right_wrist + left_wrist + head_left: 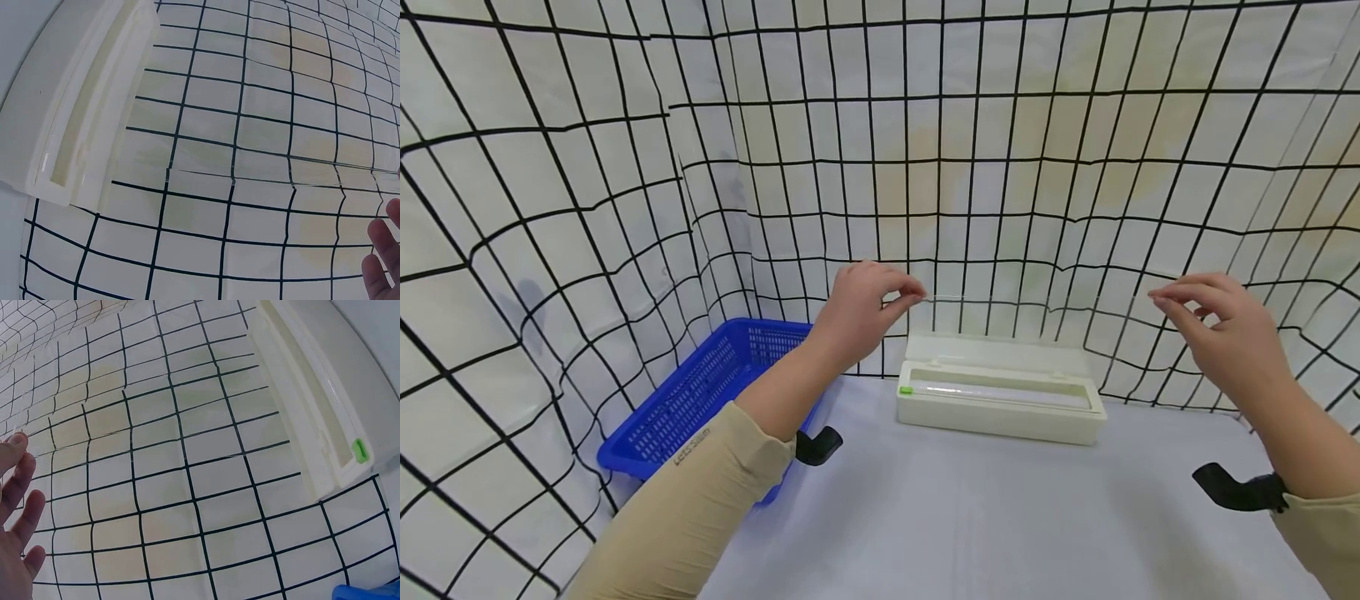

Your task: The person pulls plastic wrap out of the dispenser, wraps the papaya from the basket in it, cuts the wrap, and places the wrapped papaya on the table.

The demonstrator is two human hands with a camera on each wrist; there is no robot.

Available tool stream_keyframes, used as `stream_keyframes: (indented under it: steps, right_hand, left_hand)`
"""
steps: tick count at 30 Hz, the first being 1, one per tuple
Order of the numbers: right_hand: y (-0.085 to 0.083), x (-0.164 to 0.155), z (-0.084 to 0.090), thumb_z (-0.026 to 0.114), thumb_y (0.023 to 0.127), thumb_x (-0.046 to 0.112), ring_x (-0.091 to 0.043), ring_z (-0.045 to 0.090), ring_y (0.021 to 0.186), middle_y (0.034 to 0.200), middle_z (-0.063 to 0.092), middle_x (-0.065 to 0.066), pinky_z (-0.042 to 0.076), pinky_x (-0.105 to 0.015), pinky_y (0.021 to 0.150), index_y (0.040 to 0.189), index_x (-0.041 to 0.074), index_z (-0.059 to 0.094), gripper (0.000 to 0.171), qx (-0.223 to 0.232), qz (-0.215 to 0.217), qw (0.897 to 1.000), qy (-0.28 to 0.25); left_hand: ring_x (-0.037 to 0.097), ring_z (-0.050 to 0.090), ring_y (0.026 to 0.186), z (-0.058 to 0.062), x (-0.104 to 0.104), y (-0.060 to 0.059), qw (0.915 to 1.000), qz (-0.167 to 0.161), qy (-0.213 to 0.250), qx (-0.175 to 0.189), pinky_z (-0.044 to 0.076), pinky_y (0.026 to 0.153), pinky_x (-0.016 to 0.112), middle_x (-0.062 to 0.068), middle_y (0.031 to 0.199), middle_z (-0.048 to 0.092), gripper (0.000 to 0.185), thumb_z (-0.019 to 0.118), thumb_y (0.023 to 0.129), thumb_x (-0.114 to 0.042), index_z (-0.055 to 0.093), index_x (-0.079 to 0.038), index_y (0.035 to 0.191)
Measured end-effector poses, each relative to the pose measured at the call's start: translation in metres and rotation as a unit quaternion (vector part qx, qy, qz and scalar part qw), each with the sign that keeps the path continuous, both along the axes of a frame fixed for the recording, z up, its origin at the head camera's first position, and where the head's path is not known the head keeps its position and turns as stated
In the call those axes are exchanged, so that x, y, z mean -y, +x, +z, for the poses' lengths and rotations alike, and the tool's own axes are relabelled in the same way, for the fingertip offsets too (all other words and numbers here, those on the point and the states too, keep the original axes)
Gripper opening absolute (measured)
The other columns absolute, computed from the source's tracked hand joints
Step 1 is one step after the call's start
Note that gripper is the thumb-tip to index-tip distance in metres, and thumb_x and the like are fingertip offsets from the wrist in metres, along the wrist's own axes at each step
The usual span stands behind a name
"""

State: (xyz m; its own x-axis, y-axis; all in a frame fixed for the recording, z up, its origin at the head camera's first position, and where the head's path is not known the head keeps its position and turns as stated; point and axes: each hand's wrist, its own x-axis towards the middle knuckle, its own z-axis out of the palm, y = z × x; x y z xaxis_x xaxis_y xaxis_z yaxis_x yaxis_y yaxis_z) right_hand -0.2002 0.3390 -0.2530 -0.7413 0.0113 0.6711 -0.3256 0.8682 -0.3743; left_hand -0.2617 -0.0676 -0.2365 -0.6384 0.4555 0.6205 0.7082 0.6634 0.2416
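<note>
Faintly, a clear film (1037,310) shows between the two hands, above the open white box (1000,423); it is so transparent that most of its outline, and how far down it hangs, cannot be told. The left hand (865,308) and the right hand (1236,337) each pinch it between thumb and fingertips, well apart. The left sleeve (715,492) hides part of the blue basket (632,458), of which the left wrist view gives just a corner. The right wrist view crops the right hand, leaving its pinch to the head view. A green slider (906,390) on the box appears in the head and left wrist views alone.
</note>
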Motion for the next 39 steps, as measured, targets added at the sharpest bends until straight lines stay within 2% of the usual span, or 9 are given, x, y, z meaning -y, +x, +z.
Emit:
stream_keyframes:
  steps: [7,11,16,19,24,28,32,35,39]
  right_hand:
    - [0.027,-0.002,-0.018,0.062,0.098,0.016,-0.018,0.046,0.101,0.121,0.061,-0.012,0.033,-0.015,0.072,0.109,0.003,0.073,0.02,-0.013,-0.005,1.0,0.017]
    - [0.044,-0.004,-0.036,0.064,0.097,0.016,-0.001,0.044,0.11,0.119,0.061,-0.008,0.028,-0.003,0.083,0.107,0.004,0.072,0.017,-0.005,0.011,1.0,0.009]
    - [0.068,-0.006,-0.061,0.07,0.092,0.008,0.016,0.039,0.113,0.115,0.057,0.018,0.023,0.002,0.091,0.099,0.01,0.072,0.008,-0.006,0.055,0.998,-0.002]
    - [0.084,-0.005,-0.075,0.074,0.085,-0.001,0.013,0.045,0.11,0.11,0.058,0.023,0.027,0.001,0.092,0.094,0.017,0.073,0.02,-0.01,0.093,0.996,-0.004]
    - [0.105,-0.004,-0.096,0.077,0.074,-0.013,0.003,0.056,0.098,0.102,0.067,0.013,0.038,-0.004,0.088,0.093,0.027,0.07,0.045,0.02,0.167,0.986,0.022]
    - [0.113,-0.008,-0.118,0.076,0.08,-0.007,-0.003,0.061,0.087,0.097,0.068,0.014,0.048,-0.012,0.074,0.098,0.029,0.068,0.041,0.105,0.223,0.968,0.038]
    - [0.112,-0.019,-0.148,0.073,0.087,0.003,-0.003,0.061,0.085,0.096,0.066,0.016,0.05,-0.02,0.066,0.102,0.031,0.066,0.032,0.189,0.286,0.938,0.046]
    - [0.106,-0.024,-0.173,0.074,0.086,0.002,-0.003,0.061,0.086,0.098,0.067,0.013,0.051,-0.021,0.066,0.103,0.028,0.067,0.032,0.202,0.354,0.911,0.061]
    - [0.1,-0.026,-0.198,0.075,0.087,0.01,-0.002,0.059,0.086,0.103,0.063,0.012,0.051,-0.02,0.066,0.1,0.03,0.068,0.024,0.229,0.394,0.885,0.094]
  left_hand:
    - [0.018,0.056,0.107,-0.014,0.003,0.024,0.9984,-0.048,0.014,-0.027,0.038,0.097,0.043,-0.006,0.103,0.067,0.01,0.071,0.093,-0.018,0.077,-0.021,0.099]
    - [0.014,0.057,0.102,-0.03,0.008,0.042,0.9971,-0.071,0.002,-0.026,0.039,0.094,0.039,-0.009,0.099,0.068,0.01,0.073,0.091,-0.017,0.078,-0.022,0.098]
    - [0.011,0.055,0.101,-0.048,0.017,0.067,0.9952,-0.088,-0.038,-0.017,0.039,0.095,0.037,-0.014,0.094,0.067,0.01,0.075,0.089,-0.021,0.077,-0.025,0.098]
    - [0.01,0.055,0.103,-0.059,0.023,0.08,0.9937,-0.097,-0.057,0.005,0.039,0.095,0.037,-0.016,0.095,0.067,0.01,0.075,0.089,-0.022,0.077,-0.027,0.098]
    - [0.005,0.056,0.099,-0.084,0.031,0.098,0.9864,-0.134,-0.083,0.046,0.041,0.093,0.035,-0.02,0.091,0.064,0.009,0.075,0.09,-0.023,0.077,-0.029,0.096]
    - [0.002,0.055,0.094,-0.111,0.034,0.11,0.9759,-0.171,-0.113,0.074,0.041,0.092,0.031,-0.023,0.09,0.062,0.008,0.073,0.091,-0.024,0.076,-0.03,0.095]
    - [0.001,0.055,0.093,-0.139,0.034,0.117,0.9647,-0.196,-0.147,0.098,0.04,0.093,0.029,-0.025,0.089,0.062,0.007,0.07,0.094,-0.026,0.075,-0.031,0.094]
    - [-0.001,0.054,0.094,-0.158,0.031,0.117,0.9561,-0.2,-0.174,0.125,0.041,0.094,0.029,-0.026,0.088,0.061,0.008,0.069,0.095,-0.027,0.075,-0.031,0.095]
    - [-0.004,0.05,0.089,-0.181,0.026,0.112,0.9444,-0.194,-0.212,0.16,0.042,0.091,0.027,-0.028,0.083,0.058,0.008,0.071,0.092,-0.026,0.076,-0.031,0.096]
